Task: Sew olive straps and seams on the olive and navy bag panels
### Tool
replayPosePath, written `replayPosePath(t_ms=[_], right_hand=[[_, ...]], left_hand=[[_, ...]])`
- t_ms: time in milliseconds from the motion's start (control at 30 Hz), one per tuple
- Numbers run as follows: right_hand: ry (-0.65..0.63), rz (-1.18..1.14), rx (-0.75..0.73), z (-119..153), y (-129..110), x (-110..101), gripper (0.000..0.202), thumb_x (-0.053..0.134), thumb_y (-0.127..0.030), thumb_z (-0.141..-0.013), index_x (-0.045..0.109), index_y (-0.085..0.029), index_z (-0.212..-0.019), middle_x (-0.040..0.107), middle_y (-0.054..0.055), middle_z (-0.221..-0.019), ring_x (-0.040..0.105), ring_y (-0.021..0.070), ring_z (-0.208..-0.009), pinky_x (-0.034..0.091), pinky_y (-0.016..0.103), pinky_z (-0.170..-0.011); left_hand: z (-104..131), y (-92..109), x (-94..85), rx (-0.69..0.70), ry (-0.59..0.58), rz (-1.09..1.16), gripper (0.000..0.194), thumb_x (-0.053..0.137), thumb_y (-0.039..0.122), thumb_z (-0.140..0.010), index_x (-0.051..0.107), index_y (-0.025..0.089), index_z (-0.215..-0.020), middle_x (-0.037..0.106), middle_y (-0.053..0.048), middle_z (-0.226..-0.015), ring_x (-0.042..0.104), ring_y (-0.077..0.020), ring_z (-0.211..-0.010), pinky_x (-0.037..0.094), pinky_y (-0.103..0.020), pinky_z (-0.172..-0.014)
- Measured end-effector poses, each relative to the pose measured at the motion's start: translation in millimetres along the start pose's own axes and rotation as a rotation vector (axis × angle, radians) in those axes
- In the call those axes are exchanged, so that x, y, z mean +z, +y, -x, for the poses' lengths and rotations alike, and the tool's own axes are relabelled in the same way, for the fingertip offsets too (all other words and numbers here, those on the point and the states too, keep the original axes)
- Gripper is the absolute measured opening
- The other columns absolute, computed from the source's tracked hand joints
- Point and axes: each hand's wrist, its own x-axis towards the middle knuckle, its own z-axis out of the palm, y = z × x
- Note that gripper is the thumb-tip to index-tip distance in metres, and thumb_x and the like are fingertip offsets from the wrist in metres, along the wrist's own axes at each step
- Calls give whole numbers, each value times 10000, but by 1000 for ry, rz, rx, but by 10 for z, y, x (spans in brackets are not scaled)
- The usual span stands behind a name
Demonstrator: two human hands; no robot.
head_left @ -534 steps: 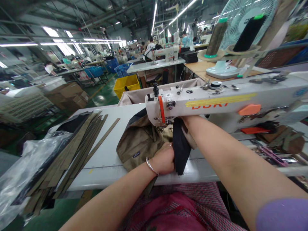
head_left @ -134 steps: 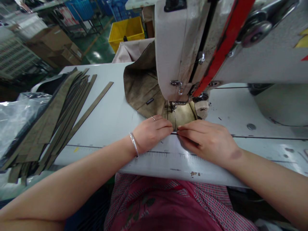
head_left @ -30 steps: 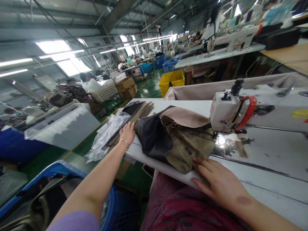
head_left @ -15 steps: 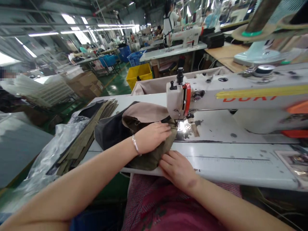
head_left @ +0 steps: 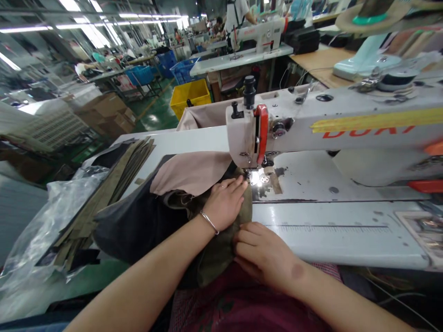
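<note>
Under the head of a white sewing machine (head_left: 242,138) lies a bundle of fabric with a dark part (head_left: 138,226), a pinkish lining (head_left: 194,173) and an olive part (head_left: 221,258). My left hand (head_left: 226,200), with a bracelet at the wrist, lies on the fabric with fingers stretched toward the lit needle area (head_left: 258,177). Nearer my body, my right hand (head_left: 261,249) has its fingers curled round the olive edge. The underside of that grip is hidden.
Olive strips (head_left: 110,189) and clear plastic (head_left: 62,207) lie at the left of the table. Behind the machine are a yellow crate (head_left: 190,97), blue baskets (head_left: 185,69) and another sewing machine (head_left: 259,37). A person (head_left: 237,16) stands there.
The fabric bundle has spread to the left and toward my body, with its pink lining laid out wider. My hands stay close to the needle. The view has shifted slightly.
</note>
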Motion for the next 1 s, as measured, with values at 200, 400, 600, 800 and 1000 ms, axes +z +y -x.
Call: replayPosePath(t_ms=[200, 400, 600, 800, 1000], right_hand=[[44, -143, 58, 368, -159, -282, 77, 577, -250, -925, 618, -195, -891, 674, 13, -952, 570, 163, -1031, 421, 336, -986], [313, 204, 556, 1079, -91, -1001, 320, 473, -401, -965, 607, -200, -754, 621, 17, -749, 562, 141, -755, 455, 285, -724], [463, 687, 1229, 2554, 341, -2278, 330, 464, -430, -920, 665, -196, -803, 638, 62, -748, 551, 191, -677, 400, 317, -613], [299, 667, 1311, 2925, 802, -2607, 246, 572, -389, -841, 713, -213, -940, 685, 59, -970, 606, 182, -804, 447, 300, -707], [206, 708, 1313, 2632, 1159, -2446, 313, 666, -472, -782, 698, -186, -904, 681, 67, -913, 595, 182, -796, 434, 308, -699]], left_hand=[[41, 82, 116, -10, 84, -79, 429, 438, 211, -949, 474, 213, -1376, 462, -86, -1476, 467, -286, -1300, 433, -481, -1011], [3, -141, 226, 84, 110, -116, 477, 357, 306, -962, 447, 203, -1419, 478, -103, -1460, 509, -320, -1260, 453, -522, -972], [-40, -396, 327, 162, 125, -99, 502, 363, 368, -940, 456, 249, -1418, 495, -76, -1449, 555, -313, -1210, 476, -514, -969], [-128, -645, 322, 260, 80, -49, 539, 408, 424, -919, 409, 305, -1445, 447, -21, -1490, 499, -287, -1299, 410, -488, -1096], [-43, -611, 61, 237, -46, 51, 517, 444, 476, -913, 443, 366, -1418, 455, 54, -1475, 492, -254, -1321, 407, -471, -1134]])
